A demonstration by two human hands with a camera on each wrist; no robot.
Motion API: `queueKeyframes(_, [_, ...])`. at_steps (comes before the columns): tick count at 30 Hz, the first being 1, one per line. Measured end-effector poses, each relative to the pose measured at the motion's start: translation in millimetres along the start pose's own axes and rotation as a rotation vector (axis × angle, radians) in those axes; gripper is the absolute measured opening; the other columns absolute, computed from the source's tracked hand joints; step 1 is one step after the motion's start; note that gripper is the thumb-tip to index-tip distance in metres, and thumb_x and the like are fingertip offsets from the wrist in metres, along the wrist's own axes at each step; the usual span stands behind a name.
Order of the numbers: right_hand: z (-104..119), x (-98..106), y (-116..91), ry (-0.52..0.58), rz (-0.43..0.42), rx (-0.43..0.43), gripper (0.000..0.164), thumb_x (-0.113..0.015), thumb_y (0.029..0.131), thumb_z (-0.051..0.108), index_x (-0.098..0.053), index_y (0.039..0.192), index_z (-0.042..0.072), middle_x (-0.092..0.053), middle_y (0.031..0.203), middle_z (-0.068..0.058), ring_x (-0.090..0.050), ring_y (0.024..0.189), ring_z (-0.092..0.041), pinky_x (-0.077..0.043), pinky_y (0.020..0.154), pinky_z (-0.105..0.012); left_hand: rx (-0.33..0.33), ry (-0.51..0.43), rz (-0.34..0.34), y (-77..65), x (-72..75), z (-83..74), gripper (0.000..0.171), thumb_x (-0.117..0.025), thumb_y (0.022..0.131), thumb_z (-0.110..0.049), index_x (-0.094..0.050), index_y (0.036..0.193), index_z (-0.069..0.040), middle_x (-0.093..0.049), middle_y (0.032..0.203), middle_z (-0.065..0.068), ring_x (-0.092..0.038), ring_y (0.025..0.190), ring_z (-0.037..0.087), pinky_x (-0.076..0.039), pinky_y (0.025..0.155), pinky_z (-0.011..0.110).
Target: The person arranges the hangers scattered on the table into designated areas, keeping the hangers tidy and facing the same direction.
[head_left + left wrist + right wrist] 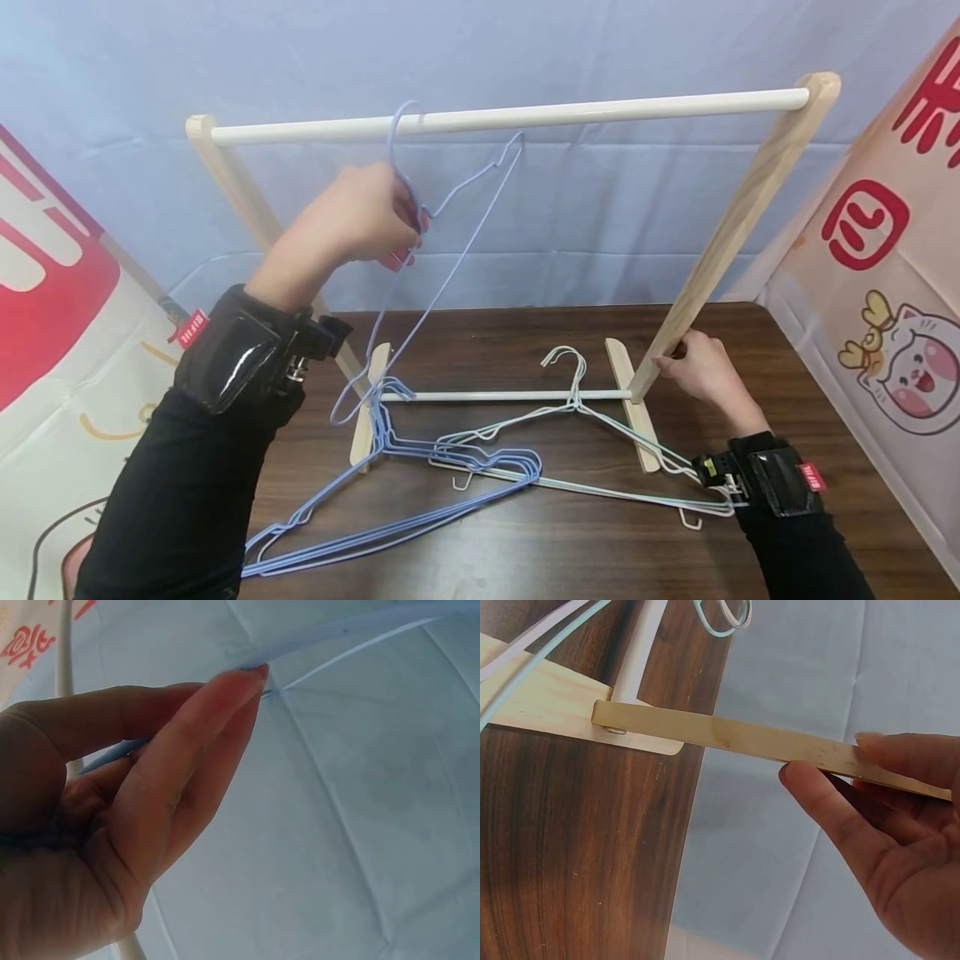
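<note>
My left hand (367, 212) pinches a blue wire hanger (391, 143) near the base of its hook, and the hanger slants down to the right and toward me. Its hook overlaps the top rail (600, 112) of a wooden rack in the head view. In the left wrist view, thumb and fingertips meet on the blue wire (330, 639). Low on the rack's right side, my right hand (708, 371) grips the wooden post (738, 225) between thumb and fingers. The right wrist view shows that post (742, 735) running from the foot into the grip.
Several blue hangers (517, 457) lie stacked on the brown table (570, 550), front left. Whitish and pale green hangers (576, 400) lie to their right, with one end close to my right wrist. A white lower bar (517, 396) joins the rack's feet. Pale blue cloth hangs behind.
</note>
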State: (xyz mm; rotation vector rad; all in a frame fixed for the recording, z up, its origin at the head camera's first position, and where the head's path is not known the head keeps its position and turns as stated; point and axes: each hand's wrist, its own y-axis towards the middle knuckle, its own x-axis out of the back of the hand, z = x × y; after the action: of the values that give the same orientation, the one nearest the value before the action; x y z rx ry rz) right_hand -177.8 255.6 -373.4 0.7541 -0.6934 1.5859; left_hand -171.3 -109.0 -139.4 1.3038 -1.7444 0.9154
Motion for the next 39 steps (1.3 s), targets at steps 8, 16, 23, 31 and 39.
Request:
queueKeyframes(8, [-0.1, 0.6, 0.3, -0.003, -0.003, 0.005, 0.029, -0.057, 0.086, 0.005, -0.052, 0.104, -0.017, -0.06, 0.086, -0.029, -0.062, 0.073, -0.034, -0.045, 0.052, -0.032, -0.01, -0.033, 0.019, 1.8, -4.0, -3.3, 0.017, -0.053, 0.079, 0.001, -0.064, 0.092, 0.001, -0.067, 0.074, 0.011, -0.065, 0.058, 0.012, -0.052, 0.059, 0.024])
queueKeyframes(16, [-0.7, 1.0, -0.1, 0.003, -0.003, 0.0, 0.028, -0.058, 0.086, 0.005, -0.052, 0.104, -0.016, -0.06, 0.087, -0.029, -0.062, 0.073, -0.034, -0.046, 0.052, -0.032, -0.033, -0.093, 0.025, 6.9, -11.7, -14.2, 0.014, -0.052, 0.078, 0.005, -0.06, 0.09, 0.003, -0.066, 0.077, 0.013, -0.065, 0.06, 0.015, -0.052, 0.059, 0.023])
queueKeyframes(23, [-0.8, 1.6, -0.3, 0.007, 0.002, -0.004, 0.029, -0.058, 0.086, 0.005, -0.052, 0.104, -0.016, -0.06, 0.087, -0.03, -0.063, 0.073, -0.034, -0.047, 0.053, -0.033, -0.052, -0.067, 0.03, 10.2, -16.0, -26.4, 0.013, -0.05, 0.079, 0.004, -0.059, 0.087, 0.001, -0.066, 0.076, 0.011, -0.065, 0.059, 0.013, -0.052, 0.058, 0.023])
queueKeyframes(31, [-1.1, 2.3, -0.5, -0.001, -0.002, 0.001, 0.027, -0.057, 0.086, 0.005, -0.052, 0.103, -0.016, -0.06, 0.087, -0.029, -0.062, 0.072, -0.032, -0.046, 0.052, -0.032, -0.056, -0.029, 0.008, 11.4, -20.4, -35.6, 0.013, -0.051, 0.08, 0.005, -0.061, 0.085, -0.001, -0.063, 0.08, 0.009, -0.066, 0.062, 0.011, -0.051, 0.06, 0.022])
queueKeyframes(39, [-1.6, 2.4, 0.4, 0.01, 0.002, -0.003, 0.028, -0.057, 0.087, 0.005, -0.051, 0.104, -0.016, -0.059, 0.089, -0.031, -0.063, 0.073, -0.033, -0.046, 0.053, -0.032, -0.034, -0.007, 0.014, 13.0, -22.9, -37.6, 0.013, -0.049, 0.081, 0.005, -0.059, 0.084, -0.003, -0.061, 0.082, 0.009, -0.065, 0.062, 0.01, -0.049, 0.062, 0.025])
